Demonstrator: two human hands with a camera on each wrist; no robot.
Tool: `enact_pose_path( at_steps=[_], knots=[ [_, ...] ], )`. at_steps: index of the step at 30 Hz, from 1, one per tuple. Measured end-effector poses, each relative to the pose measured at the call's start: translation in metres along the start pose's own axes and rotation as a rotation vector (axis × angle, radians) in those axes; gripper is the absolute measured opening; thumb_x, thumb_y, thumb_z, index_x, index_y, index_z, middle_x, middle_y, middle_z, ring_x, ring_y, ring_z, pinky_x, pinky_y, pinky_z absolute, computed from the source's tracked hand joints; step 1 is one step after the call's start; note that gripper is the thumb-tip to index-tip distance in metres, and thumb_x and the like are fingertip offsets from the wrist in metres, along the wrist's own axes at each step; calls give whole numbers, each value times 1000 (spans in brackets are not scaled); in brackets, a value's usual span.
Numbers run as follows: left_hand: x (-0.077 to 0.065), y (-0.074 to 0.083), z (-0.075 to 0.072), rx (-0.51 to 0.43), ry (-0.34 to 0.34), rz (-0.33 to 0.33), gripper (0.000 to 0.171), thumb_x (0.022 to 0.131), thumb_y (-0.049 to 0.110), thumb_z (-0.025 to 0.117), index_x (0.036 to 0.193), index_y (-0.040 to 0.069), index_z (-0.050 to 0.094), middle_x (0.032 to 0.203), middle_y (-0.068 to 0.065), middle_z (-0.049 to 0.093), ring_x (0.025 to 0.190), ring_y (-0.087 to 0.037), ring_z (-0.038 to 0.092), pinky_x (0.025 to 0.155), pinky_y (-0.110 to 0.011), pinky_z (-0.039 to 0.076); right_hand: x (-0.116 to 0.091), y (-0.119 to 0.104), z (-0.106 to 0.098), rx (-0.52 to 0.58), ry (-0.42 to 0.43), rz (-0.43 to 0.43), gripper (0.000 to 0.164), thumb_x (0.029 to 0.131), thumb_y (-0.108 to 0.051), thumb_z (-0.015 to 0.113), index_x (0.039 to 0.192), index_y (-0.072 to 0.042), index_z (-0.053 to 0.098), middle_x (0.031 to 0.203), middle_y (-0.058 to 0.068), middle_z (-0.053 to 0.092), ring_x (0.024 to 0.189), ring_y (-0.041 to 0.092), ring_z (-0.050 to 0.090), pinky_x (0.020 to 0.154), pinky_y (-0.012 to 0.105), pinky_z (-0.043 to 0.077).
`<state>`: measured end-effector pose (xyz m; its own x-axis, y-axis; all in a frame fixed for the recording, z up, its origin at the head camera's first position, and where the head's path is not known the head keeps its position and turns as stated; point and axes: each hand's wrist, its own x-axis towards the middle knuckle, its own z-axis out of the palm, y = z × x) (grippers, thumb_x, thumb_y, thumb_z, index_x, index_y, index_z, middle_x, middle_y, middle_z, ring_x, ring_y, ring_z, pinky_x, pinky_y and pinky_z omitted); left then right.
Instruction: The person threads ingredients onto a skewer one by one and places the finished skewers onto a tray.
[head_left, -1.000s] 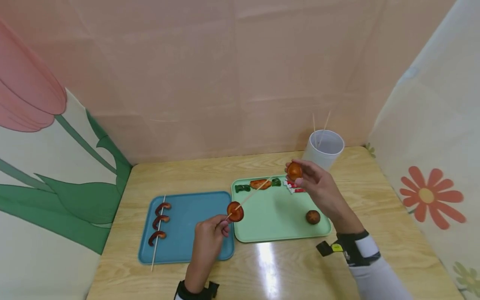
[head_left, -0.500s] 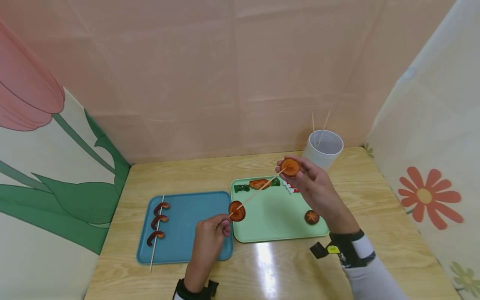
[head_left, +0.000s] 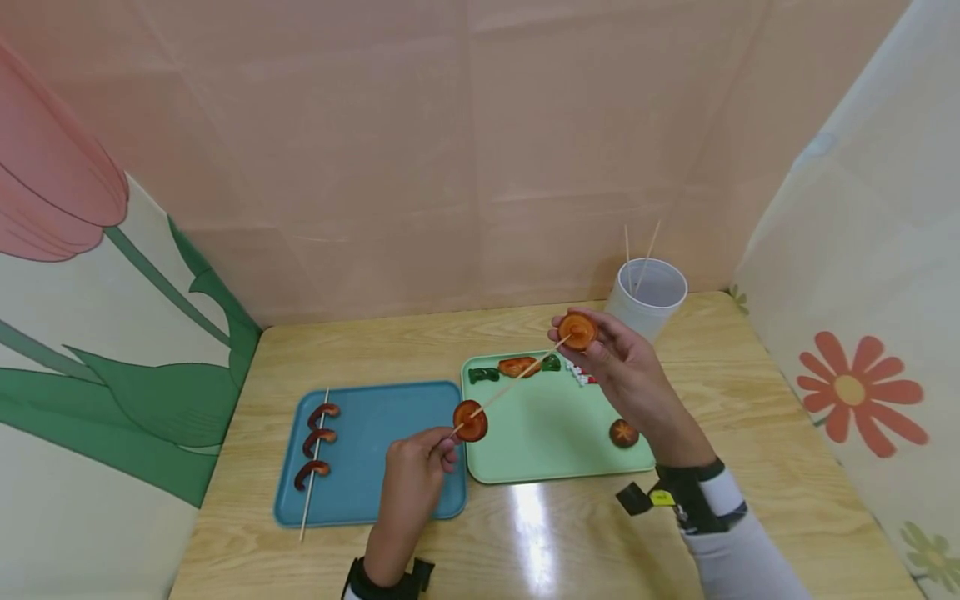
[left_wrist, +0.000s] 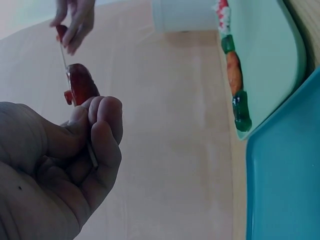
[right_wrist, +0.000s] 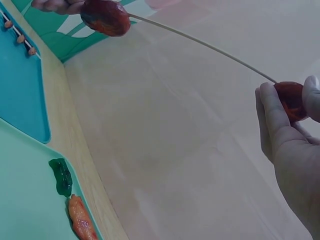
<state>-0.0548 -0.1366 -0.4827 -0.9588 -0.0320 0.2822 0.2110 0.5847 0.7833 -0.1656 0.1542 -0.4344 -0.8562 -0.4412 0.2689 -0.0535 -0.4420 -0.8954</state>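
Observation:
My left hand (head_left: 414,471) pinches the lower end of a thin wooden skewer (head_left: 513,382). Just beyond its fingers, a brown mushroom (head_left: 467,423) is threaded on that skewer. My right hand (head_left: 630,385) holds a second mushroom (head_left: 583,327) between thumb and fingers, its stem side towards the skewer. In the right wrist view the skewer's far end meets this second mushroom (right_wrist: 291,100); how deep it goes in cannot be seen. A third mushroom (head_left: 624,433), cap up with a star-shaped cut, lies on the green tray (head_left: 540,446) beneath my right hand.
At the green tray's far edge lie a meat piece (head_left: 519,367) between green pieces, and red-and-white pieces (head_left: 581,374). A blue tray (head_left: 375,433) on the left bears a skewer with three curved brown pieces (head_left: 320,437). Behind stands a white cup (head_left: 641,310) with two skewers.
My right hand has moved left and slightly up, turning its mushroom's stem side to the skewer, whose far end now meets it. The left hand has hardly moved.

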Motion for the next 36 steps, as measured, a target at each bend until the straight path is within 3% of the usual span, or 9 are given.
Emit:
enact_pose_path(
  at_steps=[22,36],
  knots=[
    [-1,3,-3,28,-12,-16,18,91,-11,67,97,1,79,71,-7,72,57,-5,65,53,-13,54,-1,2,3,6,43,-3,46,108,1,39,154,0,37,145,11,54,134,20,60,110,34,48],
    [-1,-1,-4,47,-7,-6,20,90,-13,68,95,3,79,69,-5,71,56,-2,62,51,-14,53,-1,2,3,-102,85,22,49,107,0,44,155,-5,37,153,20,45,136,20,58,110,36,48]
  ],
)
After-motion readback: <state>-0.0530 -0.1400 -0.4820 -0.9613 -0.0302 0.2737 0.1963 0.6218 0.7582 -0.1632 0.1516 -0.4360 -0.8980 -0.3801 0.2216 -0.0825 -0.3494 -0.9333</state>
